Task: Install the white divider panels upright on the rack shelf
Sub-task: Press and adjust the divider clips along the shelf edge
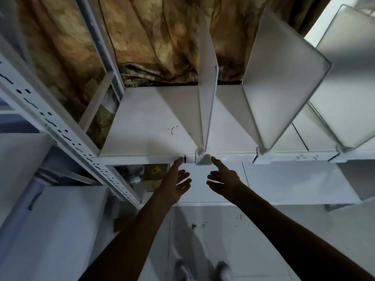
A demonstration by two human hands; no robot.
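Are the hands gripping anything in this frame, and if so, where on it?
Nothing is held. The left hand and right hand are both open, flanking the front clip of the nearest divider panel without grasping it.

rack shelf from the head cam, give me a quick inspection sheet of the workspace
Surface: white rack shelf, faint pen marks near its front edge.
Job's things: three white divider panels upright: left, middle, right, each clipped at the front lip.
Clutter: cardboard box on the level below.
Grippers: left hand and right hand open, empty, flanking the left panel's front clip.
Cables: nothing seen.
Surroundings: brown curtain behind, perforated upright at left.
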